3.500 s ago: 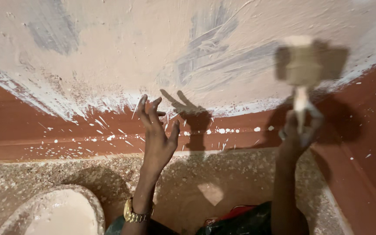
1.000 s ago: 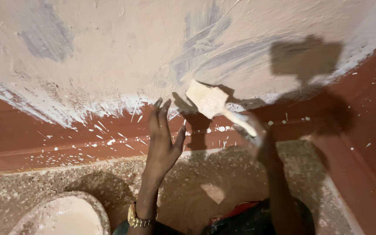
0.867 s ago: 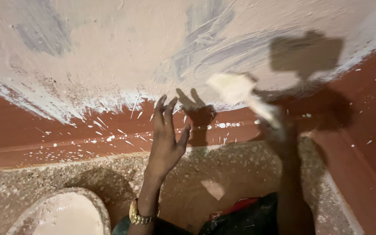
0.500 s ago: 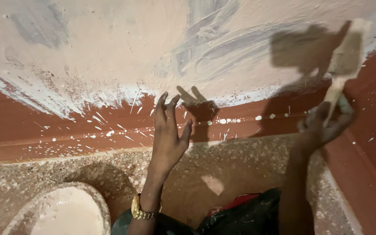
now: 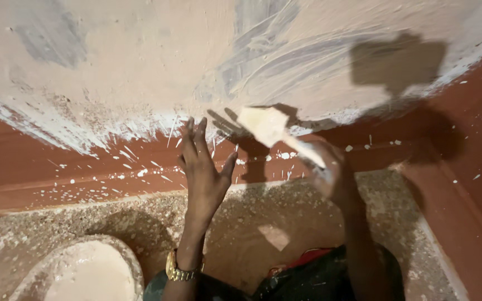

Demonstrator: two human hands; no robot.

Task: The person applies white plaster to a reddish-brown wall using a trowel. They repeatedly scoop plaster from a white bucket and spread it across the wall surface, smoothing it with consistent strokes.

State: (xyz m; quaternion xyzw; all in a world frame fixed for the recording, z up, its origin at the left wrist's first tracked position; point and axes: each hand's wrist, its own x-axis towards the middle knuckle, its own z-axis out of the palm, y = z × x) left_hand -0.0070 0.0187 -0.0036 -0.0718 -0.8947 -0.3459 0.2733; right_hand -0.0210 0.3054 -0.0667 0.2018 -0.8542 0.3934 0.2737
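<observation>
Right hand (image 5: 333, 178) blurred, fingers wrapped on brush (image 5: 274, 131) handle at wall (image 5: 140, 61); left hand (image 5: 205, 173) raised, fingers spread, touching nothing.

The left hand (image 5: 203, 173) is raised with its back toward the camera, fingers (image 5: 195, 139) straight, close together and pointing up, thumb spread out to the right. A gold watch sits on that wrist. The left forearm rises almost vertically. The right hand (image 5: 333, 175) is blurred, fingers curled closed in a grip, its forearm angling up from the lower right.
</observation>
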